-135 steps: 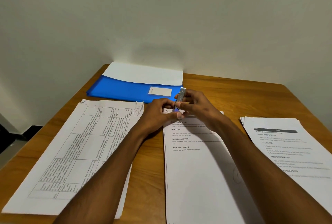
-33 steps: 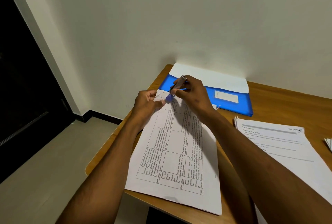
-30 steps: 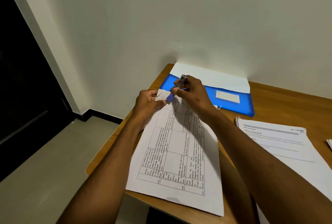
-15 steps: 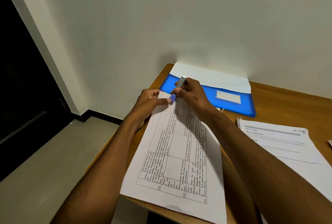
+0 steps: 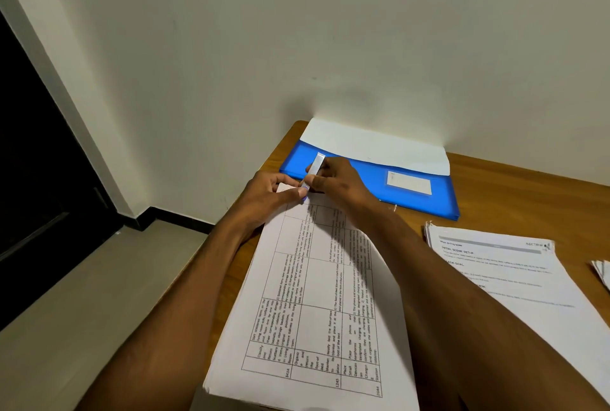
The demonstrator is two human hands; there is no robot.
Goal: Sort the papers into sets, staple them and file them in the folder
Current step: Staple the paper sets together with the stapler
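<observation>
A set of papers printed with a table (image 5: pixel 317 305) lies along the wooden table's left edge, its near end overhanging. My left hand (image 5: pixel 269 192) pinches its far top corner. My right hand (image 5: pixel 336 181) grips a small silver stapler with a blue base (image 5: pixel 315 168), whose mouth sits at that same corner. Behind the hands lies a blue folder (image 5: pixel 419 202) with a white flap and a label, against the wall. A second set of text pages (image 5: pixel 515 282) lies to the right.
The corner of a third paper pile (image 5: pixel 602 273) shows at the right border. The wooden table (image 5: pixel 515 192) ends at the left beside grey floor (image 5: pixel 82 305) and a dark doorway (image 5: pixel 36 179). A plain wall stands right behind the folder.
Since 4.5 s ago both hands and the stapler shifted from the middle set to the table-printed set at the left. In the last second the paper corner dropped flatter and the stapler closed in on it.
</observation>
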